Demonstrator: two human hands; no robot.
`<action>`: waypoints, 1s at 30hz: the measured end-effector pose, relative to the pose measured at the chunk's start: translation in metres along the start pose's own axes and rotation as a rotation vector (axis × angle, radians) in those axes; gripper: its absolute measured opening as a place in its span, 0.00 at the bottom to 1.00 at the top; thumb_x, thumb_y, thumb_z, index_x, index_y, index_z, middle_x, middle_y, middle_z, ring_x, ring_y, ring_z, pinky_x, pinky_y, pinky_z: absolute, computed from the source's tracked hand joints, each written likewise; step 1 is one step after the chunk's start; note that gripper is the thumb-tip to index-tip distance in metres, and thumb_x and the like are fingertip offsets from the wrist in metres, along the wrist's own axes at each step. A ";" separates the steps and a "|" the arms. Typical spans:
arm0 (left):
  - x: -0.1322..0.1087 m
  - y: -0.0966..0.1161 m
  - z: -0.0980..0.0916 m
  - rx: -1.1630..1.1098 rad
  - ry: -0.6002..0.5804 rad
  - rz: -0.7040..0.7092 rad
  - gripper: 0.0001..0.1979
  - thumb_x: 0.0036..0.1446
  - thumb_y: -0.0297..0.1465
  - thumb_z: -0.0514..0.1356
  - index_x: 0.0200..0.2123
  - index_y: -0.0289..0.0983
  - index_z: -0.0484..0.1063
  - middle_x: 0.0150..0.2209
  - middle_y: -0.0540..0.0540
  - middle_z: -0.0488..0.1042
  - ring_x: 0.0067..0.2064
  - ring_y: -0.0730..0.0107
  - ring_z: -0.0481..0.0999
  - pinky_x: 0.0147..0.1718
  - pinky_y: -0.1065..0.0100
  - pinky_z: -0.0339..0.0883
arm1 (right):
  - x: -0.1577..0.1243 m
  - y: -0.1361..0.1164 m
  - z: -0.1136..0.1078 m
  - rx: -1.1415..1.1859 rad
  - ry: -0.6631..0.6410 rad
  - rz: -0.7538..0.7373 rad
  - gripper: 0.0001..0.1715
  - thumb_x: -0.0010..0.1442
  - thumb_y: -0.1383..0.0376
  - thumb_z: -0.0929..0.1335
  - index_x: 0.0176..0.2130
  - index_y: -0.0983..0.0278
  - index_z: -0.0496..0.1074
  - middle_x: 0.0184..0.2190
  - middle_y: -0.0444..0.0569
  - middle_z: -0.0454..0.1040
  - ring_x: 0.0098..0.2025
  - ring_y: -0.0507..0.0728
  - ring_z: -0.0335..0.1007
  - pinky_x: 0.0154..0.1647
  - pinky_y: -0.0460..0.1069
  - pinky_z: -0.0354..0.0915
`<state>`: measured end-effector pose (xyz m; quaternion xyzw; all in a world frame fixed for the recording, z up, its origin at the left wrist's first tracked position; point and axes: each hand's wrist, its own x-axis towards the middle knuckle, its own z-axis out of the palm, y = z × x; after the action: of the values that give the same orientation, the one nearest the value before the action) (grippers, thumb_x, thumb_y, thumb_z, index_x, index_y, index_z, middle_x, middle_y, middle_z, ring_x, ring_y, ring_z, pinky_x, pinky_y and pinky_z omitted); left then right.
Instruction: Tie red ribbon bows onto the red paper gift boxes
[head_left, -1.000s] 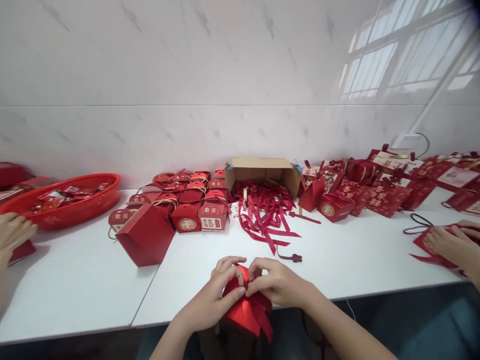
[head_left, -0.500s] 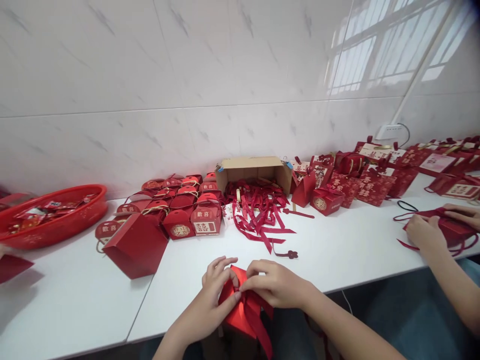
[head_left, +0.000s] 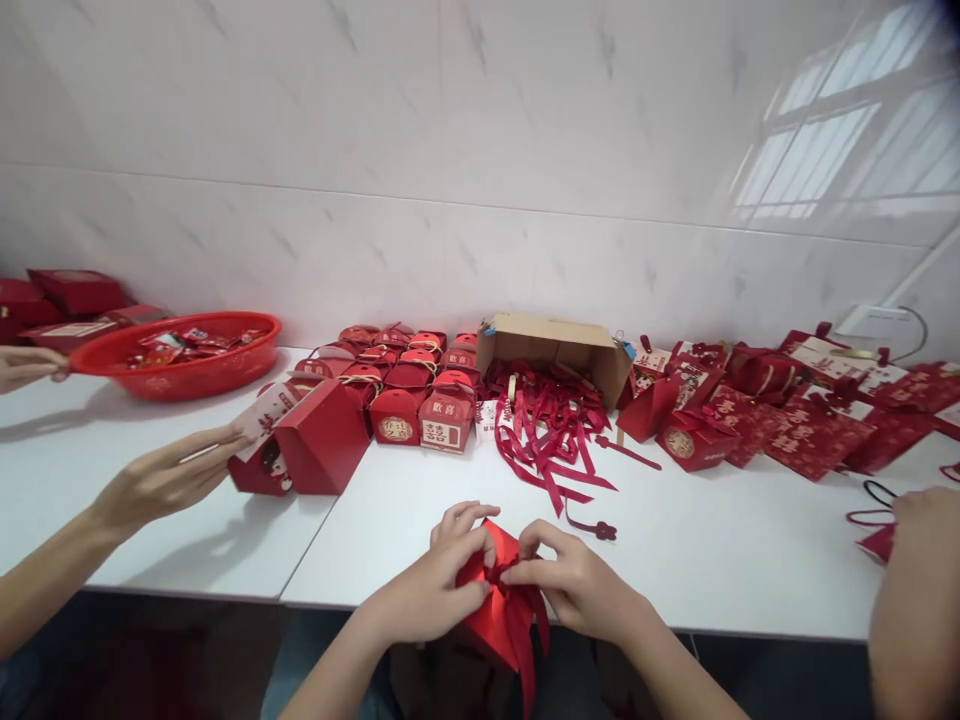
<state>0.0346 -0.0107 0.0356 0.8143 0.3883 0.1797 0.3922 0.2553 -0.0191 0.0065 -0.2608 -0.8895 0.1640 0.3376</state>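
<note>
At the table's front edge a bright red gift box (head_left: 486,638) sits between my two hands, over my lap. A dark red ribbon (head_left: 523,640) is gathered at its top, and its tails hang down the near side. My left hand (head_left: 442,578) pinches the ribbon at the gathered spot, thumb and index finger closed. From the right, the fingertips of my right hand (head_left: 574,582) pinch the same ribbon. The fingers partly hide the knot or loop between them.
Left, a co-worker's hand (head_left: 176,475) touches a red box (head_left: 326,440); another hand (head_left: 30,368) holds a red basin (head_left: 202,385) of packets. Behind my hands lies a cardboard box (head_left: 555,328) spilling ribbons (head_left: 544,440). Finished-looking boxes (head_left: 446,415) and bags (head_left: 817,440) flank it.
The view has swung left, so things sit further right. A co-worker's hand has come in at the red box on the left. My hands stay pinched on the ribbon, with small finger shifts.
</note>
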 end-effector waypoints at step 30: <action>0.009 -0.014 -0.009 -0.065 0.010 0.080 0.05 0.58 0.33 0.55 0.34 0.41 0.69 0.64 0.47 0.57 0.66 0.57 0.44 0.61 0.47 0.46 | -0.008 0.004 0.007 0.076 -0.011 0.095 0.27 0.57 0.80 0.60 0.48 0.56 0.74 0.37 0.47 0.57 0.40 0.53 0.60 0.40 0.48 0.66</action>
<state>0.0280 0.0057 0.0303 0.8150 0.3514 0.2120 0.4090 0.2570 -0.0215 -0.0047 -0.2887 -0.8710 0.2149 0.3344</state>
